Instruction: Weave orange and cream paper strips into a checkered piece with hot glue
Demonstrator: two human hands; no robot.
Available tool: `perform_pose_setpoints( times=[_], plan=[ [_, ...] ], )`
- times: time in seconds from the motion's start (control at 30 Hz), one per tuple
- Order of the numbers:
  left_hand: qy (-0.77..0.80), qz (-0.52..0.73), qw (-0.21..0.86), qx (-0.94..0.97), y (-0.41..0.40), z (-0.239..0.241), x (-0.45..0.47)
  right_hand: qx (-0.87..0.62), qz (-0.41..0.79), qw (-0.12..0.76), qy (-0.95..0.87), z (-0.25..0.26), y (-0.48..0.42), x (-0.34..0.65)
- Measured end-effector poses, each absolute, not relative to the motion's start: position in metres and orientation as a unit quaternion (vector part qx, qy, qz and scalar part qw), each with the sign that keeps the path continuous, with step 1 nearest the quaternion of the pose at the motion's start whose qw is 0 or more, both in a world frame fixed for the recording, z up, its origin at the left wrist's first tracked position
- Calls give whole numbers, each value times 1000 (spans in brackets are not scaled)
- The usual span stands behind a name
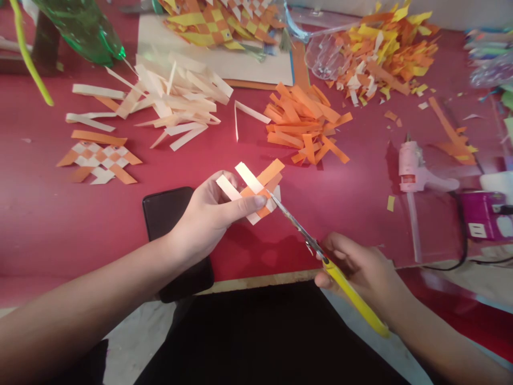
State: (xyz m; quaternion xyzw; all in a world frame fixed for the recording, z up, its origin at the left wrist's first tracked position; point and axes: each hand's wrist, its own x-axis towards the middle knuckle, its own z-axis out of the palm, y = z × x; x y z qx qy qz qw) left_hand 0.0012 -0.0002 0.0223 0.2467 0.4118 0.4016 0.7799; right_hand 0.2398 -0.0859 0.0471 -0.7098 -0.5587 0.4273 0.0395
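Now, slim, pointed scissors (331,267) meet flat, crisscrossed paper strips (251,191).

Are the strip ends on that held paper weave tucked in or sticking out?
Some stick out: two pale ends and an orange end project from the paper weave. The left hand covers part; there, I cannot tell.

No writing legible; white patch (477,230) on purple box (487,206) possibly label, too small to read.
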Motion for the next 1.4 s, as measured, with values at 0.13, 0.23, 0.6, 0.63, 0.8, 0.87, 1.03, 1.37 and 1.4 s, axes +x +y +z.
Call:
perform_pose_setpoints(
  times=[0.13,0.23,0.6,0.63,0.8,0.87,1.03,1.37,1.4],
  plan=[
    [413,399,778,254,1,22,1,-711,413,39,-568,51,-86,236],
    [413,398,776,263,2,21,1,-727,404,54,-552,55,-87,231],
    [401,401,782,257,-1,23,2,-692,403,16,-599,45,-88,251],
    [398,406,784,251,-1,24,2,-692,406,15,-596,45,-88,251],
    [401,424,777,238,1,24,3,-698,418,29,-580,51,-90,244],
    [410,432,767,240,1,24,3,-718,401,40,-567,55,-88,241],
    [424,431,748,273,0,22,2,-777,275,18,-566,49,-75,254],
    [423,394,754,313,-3,17,2,-668,17,81,-740,44,-46,284],
    [424,385,758,314,-4,16,2,-672,5,108,-733,51,-45,273]
  ],
)
